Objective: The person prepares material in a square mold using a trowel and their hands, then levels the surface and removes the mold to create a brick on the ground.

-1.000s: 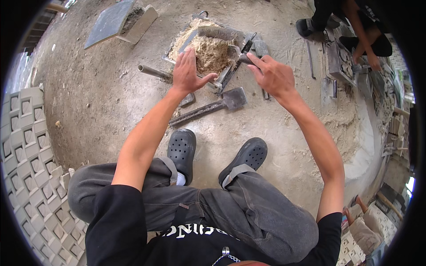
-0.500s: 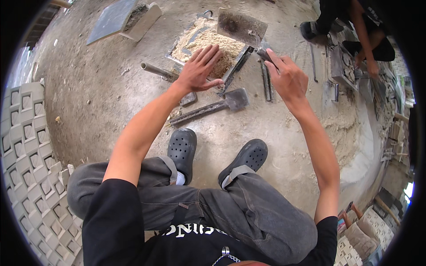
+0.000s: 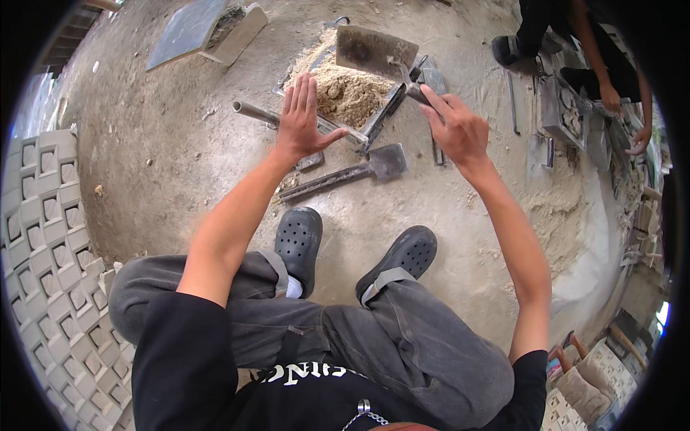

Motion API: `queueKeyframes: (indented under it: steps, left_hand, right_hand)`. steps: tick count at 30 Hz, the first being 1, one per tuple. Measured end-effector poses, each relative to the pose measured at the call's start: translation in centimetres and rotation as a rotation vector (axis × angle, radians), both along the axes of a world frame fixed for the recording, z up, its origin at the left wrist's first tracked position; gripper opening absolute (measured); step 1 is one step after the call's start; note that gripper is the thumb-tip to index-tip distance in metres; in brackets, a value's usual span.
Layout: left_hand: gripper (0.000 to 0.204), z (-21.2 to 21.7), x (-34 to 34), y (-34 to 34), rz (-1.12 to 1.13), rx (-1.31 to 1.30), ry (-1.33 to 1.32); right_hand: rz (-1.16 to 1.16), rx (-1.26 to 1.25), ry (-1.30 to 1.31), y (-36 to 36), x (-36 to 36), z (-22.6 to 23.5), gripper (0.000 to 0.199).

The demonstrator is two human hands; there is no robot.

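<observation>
My right hand [image 3: 460, 131] is closed round the handle of a trowel [image 3: 376, 53], whose broad, stained blade is held over the far part of a metal mould frame [image 3: 381, 121]. Pale sandy mix [image 3: 316, 59] fills the frame, with a darker, crumbly heap [image 3: 352, 97] near its middle. My left hand [image 3: 300, 126] is open, fingers straight and thumb spread, at the frame's near left edge. It holds nothing. Just below the frame, a flat-bladed tool [image 3: 388, 162] with a long dark handle lies on the ground.
A metal pipe [image 3: 253, 112] sticks out left of the frame. Slabs [image 3: 188, 32] lean at the far left. Stacked patterned blocks [image 3: 44, 215] line the left side. At the far right a co-worker's hands [image 3: 609, 99] are near another mould box [image 3: 564, 108]. My clogs [image 3: 297, 241] rest on the ground nearby.
My left hand has moved left off the mix, its fingers now pointing more upright. The trowel has shifted left and slightly nearer. The darker heap shows more fully. A second hand of the co-worker has appeared.
</observation>
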State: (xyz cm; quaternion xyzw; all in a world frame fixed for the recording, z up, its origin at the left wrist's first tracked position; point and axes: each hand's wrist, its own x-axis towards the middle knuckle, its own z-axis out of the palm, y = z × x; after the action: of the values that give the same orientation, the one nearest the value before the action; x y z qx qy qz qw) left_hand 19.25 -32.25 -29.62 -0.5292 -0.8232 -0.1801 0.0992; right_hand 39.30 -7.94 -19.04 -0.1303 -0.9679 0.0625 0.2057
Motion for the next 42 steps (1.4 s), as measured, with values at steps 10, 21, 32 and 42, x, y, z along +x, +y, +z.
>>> queueKeyframes:
  steps: [10, 21, 32, 42]
  left_hand:
    - [0.128, -0.9, 6.2, 0.3, 0.262, 0.127, -0.165]
    - [0.113, -0.3, 9.6, 2.2, 0.25, -0.004, -0.232]
    - [0.024, 1.5, 4.7, 2.9, 0.22, 0.21, -0.061]
    - [0.017, 2.4, 2.1, 3.8, -0.063, 0.01, -0.073]
  right_hand:
    - [0.375, 0.123, -0.01, 2.6, -0.4, -1.6, 0.041]
    - [0.252, 0.038, -0.025, 1.8, 2.2, -0.2, 0.039]
    - [0.075, 0.002, 0.023, 2.1, 4.6, -0.9, 0.035]
    - [0.007, -0.062, 0.054, 1.6, 5.4, -1.2, 0.033]
